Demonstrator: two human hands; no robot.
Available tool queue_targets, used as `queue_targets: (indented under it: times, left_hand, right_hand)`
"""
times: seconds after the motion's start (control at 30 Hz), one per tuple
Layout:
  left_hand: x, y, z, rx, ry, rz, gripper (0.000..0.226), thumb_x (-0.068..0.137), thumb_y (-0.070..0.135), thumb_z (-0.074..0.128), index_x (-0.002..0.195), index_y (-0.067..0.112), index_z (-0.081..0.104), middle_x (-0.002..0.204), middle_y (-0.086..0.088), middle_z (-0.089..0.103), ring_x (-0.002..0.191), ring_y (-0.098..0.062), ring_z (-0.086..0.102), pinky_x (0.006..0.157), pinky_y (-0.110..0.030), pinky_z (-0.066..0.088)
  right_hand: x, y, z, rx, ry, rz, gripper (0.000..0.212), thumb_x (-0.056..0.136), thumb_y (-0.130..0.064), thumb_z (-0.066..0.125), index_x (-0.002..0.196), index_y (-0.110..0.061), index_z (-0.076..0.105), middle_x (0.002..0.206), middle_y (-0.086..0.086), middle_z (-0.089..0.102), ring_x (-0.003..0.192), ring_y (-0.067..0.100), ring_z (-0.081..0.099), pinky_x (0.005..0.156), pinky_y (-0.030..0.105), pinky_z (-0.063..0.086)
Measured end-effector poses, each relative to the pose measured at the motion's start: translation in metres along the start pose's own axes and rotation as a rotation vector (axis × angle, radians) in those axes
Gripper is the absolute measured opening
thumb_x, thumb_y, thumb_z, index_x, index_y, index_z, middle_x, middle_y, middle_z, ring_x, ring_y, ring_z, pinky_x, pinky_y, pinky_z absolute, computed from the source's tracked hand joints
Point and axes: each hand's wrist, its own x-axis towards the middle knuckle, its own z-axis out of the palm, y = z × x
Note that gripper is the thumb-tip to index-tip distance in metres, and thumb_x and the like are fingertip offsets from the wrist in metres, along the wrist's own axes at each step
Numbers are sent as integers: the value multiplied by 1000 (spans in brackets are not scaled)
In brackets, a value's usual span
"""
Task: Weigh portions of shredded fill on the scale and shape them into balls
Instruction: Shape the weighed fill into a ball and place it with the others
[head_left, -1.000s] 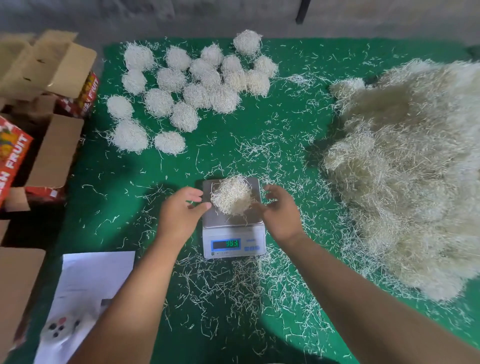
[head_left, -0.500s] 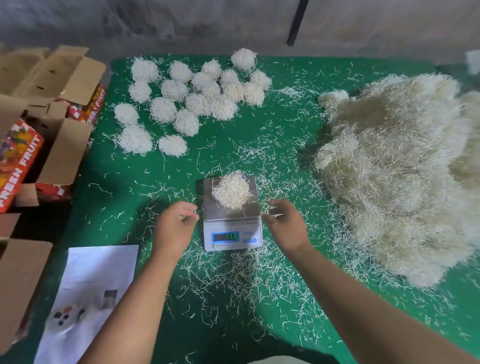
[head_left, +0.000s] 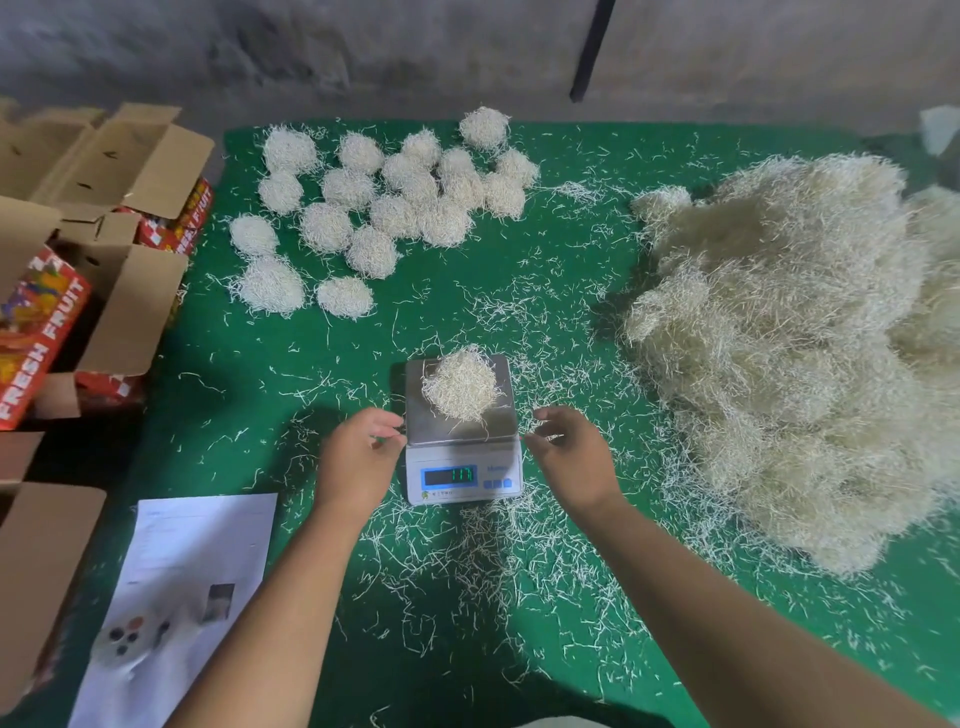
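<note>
only blurry scale (head_left: 462, 470) digits, fill pile (head_left: 810, 353) cut off right

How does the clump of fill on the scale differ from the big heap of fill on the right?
The clump is small and roughly rounded; the heap is far larger and sprawling. The clump sits on the scale; the heap lies on the green mat. Both are the same pale shredded strands.

One white digital scale with steel pan (head_left: 464, 480); on it, one pale shredded-fill portion (head_left: 461, 385); beyond it leftward, about nineteen round pale fill balls (head_left: 326, 226); right of it, one large loose fill heap (head_left: 800, 338); flanking it, one left hand (head_left: 358, 457), one right hand (head_left: 569, 453); near-left of it, one white printed paper sheet (head_left: 176, 587)
</note>
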Motion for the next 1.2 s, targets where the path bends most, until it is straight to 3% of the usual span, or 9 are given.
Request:
queue_targets:
  times: [0.07, 0.2, 0.37, 0.47, 0.6, 0.73, 0.87, 0.97, 1.2]
  left_hand:
    - [2, 1, 4, -16, -3, -8, 18, 95, 8, 70, 107, 21, 74, 95, 16, 71, 86, 7, 60, 71, -14, 41]
    - [8, 2, 11, -6, -19, 4, 17, 94, 11, 73, 105, 25, 73, 93, 20, 69, 87, 8, 59, 73, -16, 43]
    - [19, 8, 19, 1, -23, 15, 21, 93, 18, 76, 110, 28, 69, 100, 16, 68, 94, -1, 64, 78, -21, 48]
    - [29, 14, 29, -5, -8, 38, 49, 87, 27, 83, 131, 23, 62, 118, 7, 60, 93, 0, 61, 76, -24, 50]
    - [50, 23, 47, 78, 9, 63, 67, 82, 36, 87, 139, 25, 55, 136, 0, 48, 117, -16, 56, 89, -31, 46]
    - [74, 25, 68, 184, -46, 54, 78, 77, 39, 90, 142, 25, 51, 140, -2, 43, 135, -25, 43, 108, -40, 42]
    - [91, 19, 80, 250, -59, -23, 74, 77, 36, 90, 139, 22, 53, 134, -5, 55, 118, -26, 58, 96, -39, 52]
    - [95, 15, 82, 286, -50, -63, 60, 80, 35, 88, 131, 25, 58, 118, -2, 67, 94, -21, 66, 85, -40, 58]
    - [91, 8, 85, 210, -64, -91, 52, 84, 42, 84, 128, 26, 61, 103, 7, 64, 84, -8, 63, 77, -36, 59]
  right_hand:
    - [2, 2, -1, 23, -6, 5, 25, 102, -16, 70, 119, -32, 63, 108, -10, 71, 67, 12, 59, 52, 27, 54]
    - [7, 4, -1, 26, -12, 25, 24, 102, -14, 69, 118, -31, 63, 107, -8, 71, 71, 13, 62, 59, 40, 60]
    - [16, 10, 0, 29, -39, 38, 24, 103, -14, 67, 116, -33, 62, 108, -7, 71, 49, -2, 50, 47, 20, 47]
    - [24, 12, 1, 16, -39, 42, 24, 102, -14, 67, 113, -35, 61, 107, -8, 71, 49, -2, 54, 46, 18, 45]
    - [36, 11, 5, 0, -50, 54, 24, 103, -17, 68, 109, -39, 62, 106, -9, 72, 76, 11, 72, 57, 25, 59]
    - [53, 8, 15, 31, -103, 53, 15, 103, -19, 67, 112, -32, 68, 109, -11, 72, 100, 9, 70, 82, 19, 56]
    - [73, -4, 26, 79, -147, 35, 15, 102, -16, 69, 114, -26, 70, 104, -10, 74, 97, 7, 72, 80, 15, 56]
    - [86, -11, 32, 109, -167, 36, 15, 103, -13, 67, 112, -25, 69, 103, -6, 74, 95, 13, 73, 82, 24, 61]
    - [99, -15, 40, 38, -206, 25, 13, 103, -17, 66, 113, -26, 68, 103, -9, 70, 91, 10, 70, 80, 28, 62]
